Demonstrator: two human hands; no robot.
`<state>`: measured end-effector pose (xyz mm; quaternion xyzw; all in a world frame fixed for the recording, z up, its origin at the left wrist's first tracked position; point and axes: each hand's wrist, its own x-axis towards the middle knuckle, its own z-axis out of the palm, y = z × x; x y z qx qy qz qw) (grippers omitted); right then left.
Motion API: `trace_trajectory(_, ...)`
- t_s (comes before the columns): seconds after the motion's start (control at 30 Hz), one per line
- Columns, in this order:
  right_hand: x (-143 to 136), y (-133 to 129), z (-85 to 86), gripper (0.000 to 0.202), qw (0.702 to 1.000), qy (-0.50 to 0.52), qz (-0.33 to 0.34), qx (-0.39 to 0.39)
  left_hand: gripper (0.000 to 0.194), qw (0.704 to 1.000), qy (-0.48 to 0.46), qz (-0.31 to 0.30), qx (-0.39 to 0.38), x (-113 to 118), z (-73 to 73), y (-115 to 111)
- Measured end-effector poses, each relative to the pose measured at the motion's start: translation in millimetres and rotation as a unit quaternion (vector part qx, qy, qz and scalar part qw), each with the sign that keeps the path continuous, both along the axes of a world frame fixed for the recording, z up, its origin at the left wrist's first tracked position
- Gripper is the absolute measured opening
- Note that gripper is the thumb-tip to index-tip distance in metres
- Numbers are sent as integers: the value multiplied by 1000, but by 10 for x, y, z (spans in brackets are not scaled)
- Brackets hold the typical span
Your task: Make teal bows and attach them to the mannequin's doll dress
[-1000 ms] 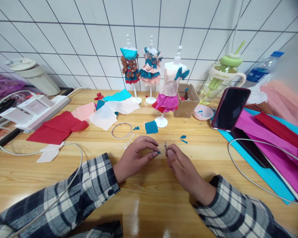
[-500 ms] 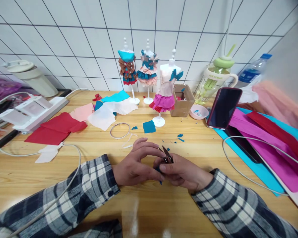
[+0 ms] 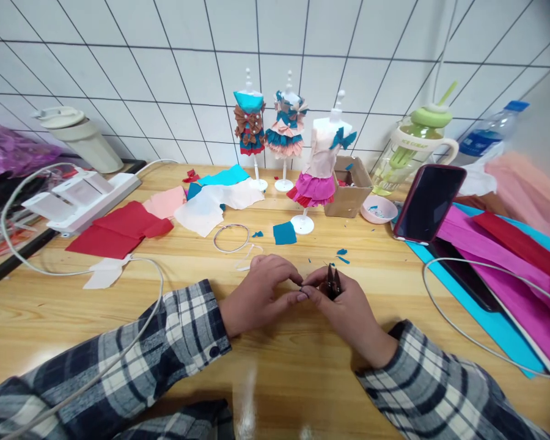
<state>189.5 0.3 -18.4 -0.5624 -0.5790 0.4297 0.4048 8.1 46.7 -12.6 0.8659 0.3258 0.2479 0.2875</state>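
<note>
My left hand [image 3: 266,294] is closed in a pinch, its thumb and fingertip meeting those of my right hand [image 3: 355,315]. What lies between the fingertips is small, dark and mostly hidden. Tucked in my right hand, small dark thread snips [image 3: 333,282] point upward with their blades slightly apart. Just beyond the hands lie blue scraps [image 3: 343,255] and a blue square piece [image 3: 285,233]. A ring of thin wire [image 3: 231,238] and a thin white strip [image 3: 250,259] rest past my left hand.
Three dressed mini mannequins, the nearest in a pink skirt [image 3: 312,187], stand by a cardboard box [image 3: 348,198] and pink bowl [image 3: 378,209]. A phone [image 3: 429,205] leans at right near coloured sheets [image 3: 513,275]. Red pieces [image 3: 119,229] and a power strip [image 3: 91,201] lie left. A cable [image 3: 158,275] crosses my left sleeve.
My fingertips have come together in a pinch. The snips have turned from leaning left to nearly upright. The blue bit below my fingers is out of sight. The view has swung slightly left.
</note>
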Motion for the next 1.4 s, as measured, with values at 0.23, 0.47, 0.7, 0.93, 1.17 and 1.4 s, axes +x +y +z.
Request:
trace_trajectory(0.23, 51, 25, 27, 39, 999, -7, 47, -18, 16, 1000, 6, -2, 22, -31, -26, 30)
trace_trajectory(0.47, 72, 50, 46, 16, 998, -57, 28, -27, 16, 997, 28, -27, 62, -36, -4, 18)
trace_trajectory(0.7, 104, 65, 43, 10, 996, -77, 40, -31, 15, 995, 53, -6, 84, -38, 19, 27)
trace_trajectory(0.93, 63, 43, 38, 5, 994, -103, 31, 34, 25, 996, 30, -18, 77, -49, 42, 1)
trace_trajectory(1.17, 55, 48, 10, 9, 999, -42, 22, 3, 15, 999, -3, -14, 51, -21, -28, 47)
trace_trajectory(1.4, 77, 17, -33, 31, 999, 33, 4, -2, 11, 996, -74, 53, -21, -14, -29, 41)
